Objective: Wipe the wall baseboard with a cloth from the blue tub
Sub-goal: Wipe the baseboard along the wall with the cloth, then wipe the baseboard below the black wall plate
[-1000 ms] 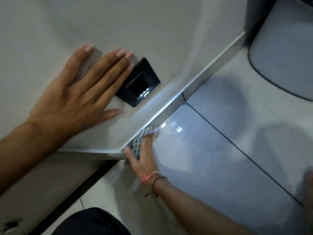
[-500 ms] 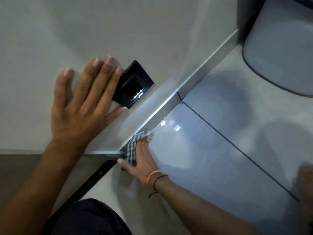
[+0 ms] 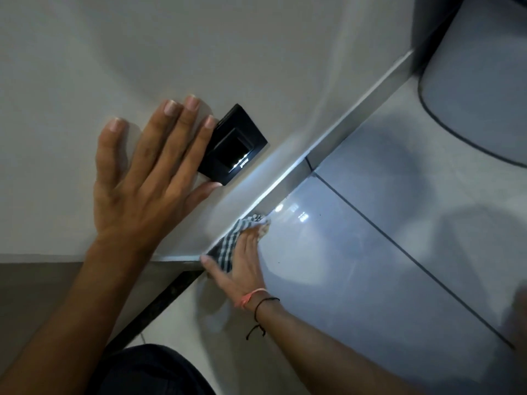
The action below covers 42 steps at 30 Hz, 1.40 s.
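Observation:
A checked cloth (image 3: pixel 231 241) lies pressed against the grey baseboard (image 3: pixel 356 109), which runs diagonally from the wall corner at lower left up to the upper right. My right hand (image 3: pixel 242 263) covers the cloth from below, fingers stretched along the baseboard, with red and black strings on the wrist. Higher up, my left hand (image 3: pixel 145 178) rests flat on the white wall, fingers spread, its fingertips beside a black wall socket (image 3: pixel 234 145). The blue tub is not in view.
Glossy grey floor tiles (image 3: pixel 385 266) with dark grout lines fill the right side. A large rounded grey object (image 3: pixel 484 89) stands on the floor at the upper right, close to the baseboard. A dark strip (image 3: pixel 159 303) runs along the floor at the wall corner.
My left hand has slid along the wall, its fingers now pointing more upward. My right hand with the cloth has stayed at the same stretch of baseboard near the corner.

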Motion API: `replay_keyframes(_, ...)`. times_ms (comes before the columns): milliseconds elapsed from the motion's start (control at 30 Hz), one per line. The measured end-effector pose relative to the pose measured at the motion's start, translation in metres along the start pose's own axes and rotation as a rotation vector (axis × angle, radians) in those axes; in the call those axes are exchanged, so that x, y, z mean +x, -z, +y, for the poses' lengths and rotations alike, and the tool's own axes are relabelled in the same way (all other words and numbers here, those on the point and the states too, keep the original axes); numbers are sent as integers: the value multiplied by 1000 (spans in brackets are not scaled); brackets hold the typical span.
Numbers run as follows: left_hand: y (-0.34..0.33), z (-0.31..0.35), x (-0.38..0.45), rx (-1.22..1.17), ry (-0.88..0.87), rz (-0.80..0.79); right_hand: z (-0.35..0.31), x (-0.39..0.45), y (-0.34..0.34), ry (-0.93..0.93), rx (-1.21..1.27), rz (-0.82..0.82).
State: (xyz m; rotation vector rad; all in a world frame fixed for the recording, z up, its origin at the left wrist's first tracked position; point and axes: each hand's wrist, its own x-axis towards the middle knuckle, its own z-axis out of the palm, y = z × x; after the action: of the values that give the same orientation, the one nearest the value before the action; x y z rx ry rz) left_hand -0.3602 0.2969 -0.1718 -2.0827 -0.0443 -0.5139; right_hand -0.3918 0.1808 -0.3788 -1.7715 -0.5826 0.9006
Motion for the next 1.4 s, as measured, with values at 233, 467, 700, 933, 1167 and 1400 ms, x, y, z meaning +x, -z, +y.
replay_keyframes(233, 2, 0, 5, 66, 41, 10, -3, 73, 107, 4, 88, 466)
replay_keyframes(467, 6, 0, 6, 53, 51, -14, 6, 1, 11, 67, 34, 48)
replay_keyframes(700, 9, 2, 5, 33, 79, -36, -5, 36, 67, -76, 154, 215)
replay_keyframes(933, 6, 2, 4, 69, 69, -8, -32, 12, 45, -401, 534, 137)
replay_keyframes(1167, 25, 11, 15, -150, 75, -58, -54, 21, 117, -610, 1366, 87)
replay_keyframes(1400, 84, 35, 119, -862, 468, -142, -149, 22, 323, -284, 1505, 352)
